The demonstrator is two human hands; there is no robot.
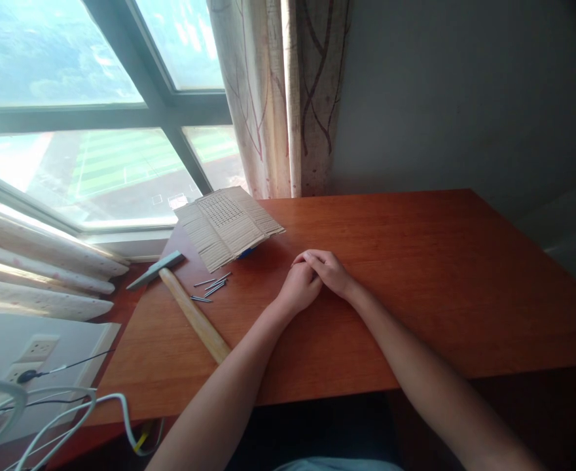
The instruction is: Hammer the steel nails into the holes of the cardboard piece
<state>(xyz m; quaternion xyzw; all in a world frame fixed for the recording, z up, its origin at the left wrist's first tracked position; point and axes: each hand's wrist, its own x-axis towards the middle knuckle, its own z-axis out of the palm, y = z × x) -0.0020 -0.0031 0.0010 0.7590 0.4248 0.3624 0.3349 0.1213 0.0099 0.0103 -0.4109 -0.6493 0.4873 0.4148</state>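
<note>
My left hand and my right hand rest clasped together on the wooden table. Both are closed, the right lying over the left's fingers, and no object shows in either. Left of them are several loose nails in a small group. A hammer with a wooden handle and grey metal head lies further left, its handle end partly behind my left forearm. Beyond the nails is a creased piece of corrugated cardboard with rows of small holes. It sits tilted, with something blue partly hidden under its near edge.
The reddish-brown table meets a grey wall and a patterned curtain at the back. A window is on the left. White cables loop at the lower left near a wall socket.
</note>
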